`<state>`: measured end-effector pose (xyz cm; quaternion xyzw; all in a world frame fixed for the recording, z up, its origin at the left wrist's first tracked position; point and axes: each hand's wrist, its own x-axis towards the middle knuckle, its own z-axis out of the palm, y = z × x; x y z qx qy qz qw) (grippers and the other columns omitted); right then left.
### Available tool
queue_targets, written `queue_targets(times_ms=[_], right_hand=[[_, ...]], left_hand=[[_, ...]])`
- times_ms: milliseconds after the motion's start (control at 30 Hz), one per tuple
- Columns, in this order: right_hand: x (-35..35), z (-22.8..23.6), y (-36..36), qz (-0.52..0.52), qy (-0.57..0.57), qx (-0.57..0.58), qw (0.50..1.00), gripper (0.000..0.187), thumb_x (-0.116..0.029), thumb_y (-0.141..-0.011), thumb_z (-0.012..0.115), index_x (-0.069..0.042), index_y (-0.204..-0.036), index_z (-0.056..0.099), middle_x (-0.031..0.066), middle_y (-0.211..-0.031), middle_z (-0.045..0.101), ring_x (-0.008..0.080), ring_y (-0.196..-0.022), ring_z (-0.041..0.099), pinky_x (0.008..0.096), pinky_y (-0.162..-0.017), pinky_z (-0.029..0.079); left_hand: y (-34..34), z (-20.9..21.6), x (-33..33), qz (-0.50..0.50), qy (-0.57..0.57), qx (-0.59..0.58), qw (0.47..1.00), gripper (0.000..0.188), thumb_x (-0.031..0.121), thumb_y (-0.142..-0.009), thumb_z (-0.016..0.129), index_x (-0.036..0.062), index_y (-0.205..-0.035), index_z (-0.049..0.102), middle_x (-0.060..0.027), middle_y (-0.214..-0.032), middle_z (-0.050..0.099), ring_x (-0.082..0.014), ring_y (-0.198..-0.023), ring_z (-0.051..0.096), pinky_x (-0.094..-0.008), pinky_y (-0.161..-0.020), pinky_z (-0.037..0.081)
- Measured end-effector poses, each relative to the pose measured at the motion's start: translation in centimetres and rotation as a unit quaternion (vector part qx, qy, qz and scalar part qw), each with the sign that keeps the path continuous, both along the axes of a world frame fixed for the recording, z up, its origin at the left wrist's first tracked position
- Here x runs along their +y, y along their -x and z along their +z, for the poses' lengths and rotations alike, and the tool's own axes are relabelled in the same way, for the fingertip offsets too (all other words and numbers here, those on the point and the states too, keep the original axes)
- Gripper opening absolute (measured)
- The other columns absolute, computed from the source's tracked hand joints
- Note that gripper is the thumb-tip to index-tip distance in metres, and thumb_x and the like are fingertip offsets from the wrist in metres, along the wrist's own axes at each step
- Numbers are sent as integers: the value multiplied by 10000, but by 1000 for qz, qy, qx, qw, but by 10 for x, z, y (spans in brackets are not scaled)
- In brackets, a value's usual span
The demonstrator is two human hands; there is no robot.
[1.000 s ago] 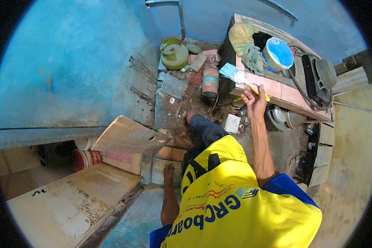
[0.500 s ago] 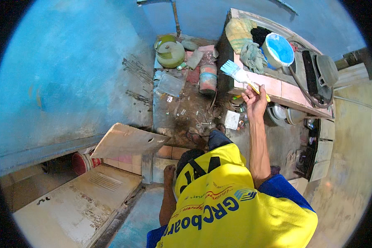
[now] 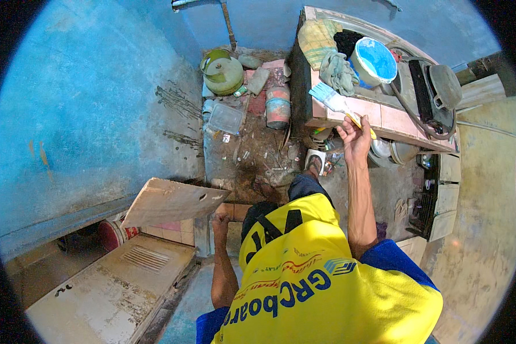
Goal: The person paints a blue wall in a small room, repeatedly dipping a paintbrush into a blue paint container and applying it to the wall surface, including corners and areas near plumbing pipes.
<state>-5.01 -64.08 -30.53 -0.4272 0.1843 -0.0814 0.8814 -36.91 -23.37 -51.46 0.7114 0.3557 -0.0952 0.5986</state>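
Note:
My right hand [image 3: 356, 139] is closed round the yellow handle of a wide paintbrush [image 3: 332, 98]. The brush's bristles are coated in light blue paint and point up and left, over the tiled counter's front edge. A white bucket [image 3: 374, 60] with bright blue paint inside stands on the counter beyond the brush. Low on the left, my left hand [image 3: 219, 222] is curled into a loose fist with nothing seen in it. It is just below the right end of a worn wooden board [image 3: 175, 203]; whether they touch is unclear.
Rags [image 3: 338, 73] and a stove [image 3: 421, 86] share the tiled counter [image 3: 395, 120]. A green gas cylinder [image 3: 222, 73], a clear plastic tub [image 3: 225, 118] and a paint-stained can [image 3: 278, 108] sit on the littered floor. A worn white door panel [image 3: 114, 281] lies lower left.
The counter, gas cylinder and other floor things have shifted slightly left and up in view. My left hand has risen toward the board; my right hand still holds the paintbrush. A sandalled foot now shows ahead.

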Motion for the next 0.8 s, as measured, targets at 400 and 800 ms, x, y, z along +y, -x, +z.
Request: queue_targets(times_ms=[400,800], right_hand=[[-37,47,-62,-8,64,-31,997,419,-368,-928,593,0,-1123,552,124,-916,647,156,-767,636,327,-633,573],[-183,118,-193,-51,514,-36,856,337,-321,-892,630,11,-858,677,46,-692,642,113,-582,604,251,-501,461]], left_hand=[[48,-42,-60,95,99,18,990,97,39,-799,664,-9,-850,597,-33,-770,613,-129,-696,550,-284,-669,476],[-25,-56,-162,196,253,-102,942,113,-22,-784,642,40,-863,590,-13,-794,600,-122,-737,530,-274,-721,456]])
